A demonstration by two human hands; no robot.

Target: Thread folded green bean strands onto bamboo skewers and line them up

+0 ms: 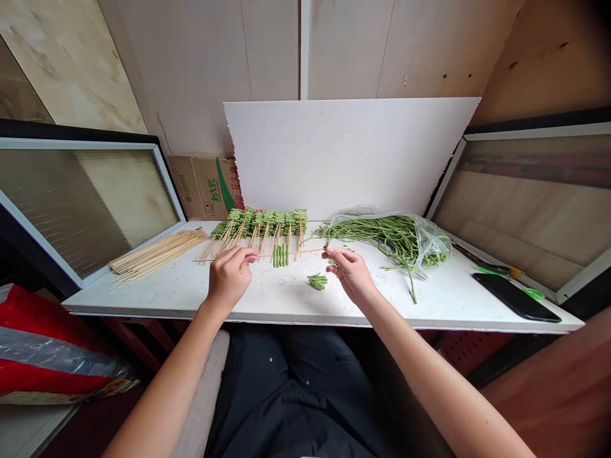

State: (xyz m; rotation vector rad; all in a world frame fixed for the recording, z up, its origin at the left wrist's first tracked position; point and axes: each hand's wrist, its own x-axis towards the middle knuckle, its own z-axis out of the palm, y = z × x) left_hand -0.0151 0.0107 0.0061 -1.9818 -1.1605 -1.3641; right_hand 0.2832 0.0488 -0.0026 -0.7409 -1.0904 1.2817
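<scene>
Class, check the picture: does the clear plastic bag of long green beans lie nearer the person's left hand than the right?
No, the bag lies mostly to the right hand's right, farther from the left hand.

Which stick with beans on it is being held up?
The bean skewer in the left hand, pointing toward the right hand; the other loaded skewers lie piled behind it.

Food-preparation nook, home or shop undetermined. White bench (pixel 272 299), between two framed panes (pixel 95 197): bare skewers (pixel 160 253), left edge; skewered bean pieces (pixel 270 219), back edge; bagged long beans (pixel 386 232), toward back right corner; printed carton (pixel 203 184), at back left corner. Panelled wall (pixel 353 51) behind.
</scene>
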